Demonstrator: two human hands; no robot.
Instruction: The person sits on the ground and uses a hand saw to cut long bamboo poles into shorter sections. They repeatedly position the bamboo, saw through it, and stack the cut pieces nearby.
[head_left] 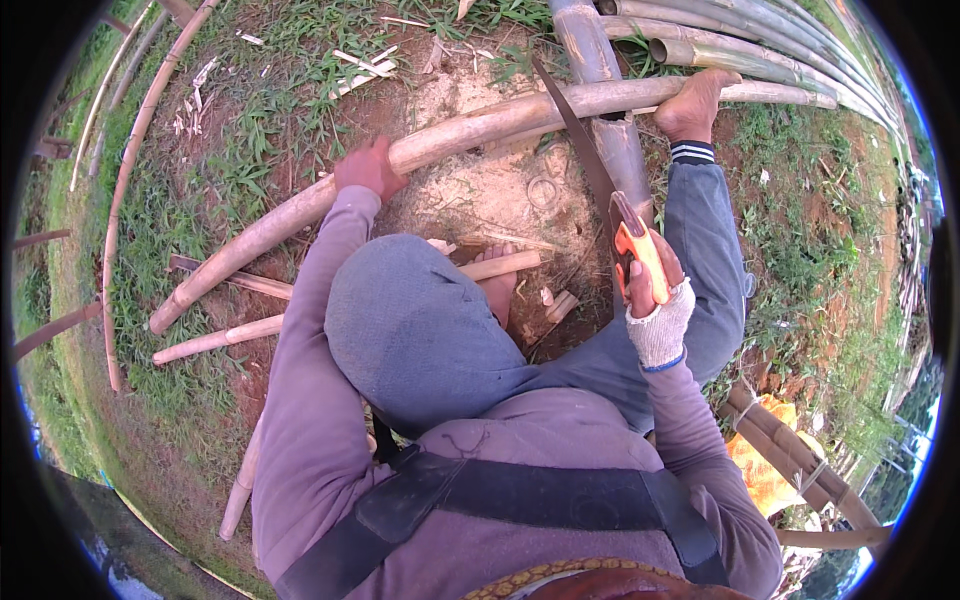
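A long pale bamboo pole [480, 132] slants across in front of me, lower at the left and higher at the right. My left hand [370, 170], bare, grips it from above, left of the middle. My right hand [655, 290], in a white fingerless work glove, is closed round the orange handle of a handsaw [590, 150]. The blade points up and away, crossing the pole where it rests on a thick grey bamboo [583, 40]. How deep the teeth sit cannot be seen. My bare right foot [690, 105] presses on the pole just right of the blade.
Several bamboo poles [720, 65] are stacked at the far right. Sawdust [470, 190] and a thin bamboo ring [543, 192] lie beneath the pole. Split pieces [500, 264] are by my left foot. A bamboo frame [790, 455] and an orange sack [765, 470] stand at lower right.
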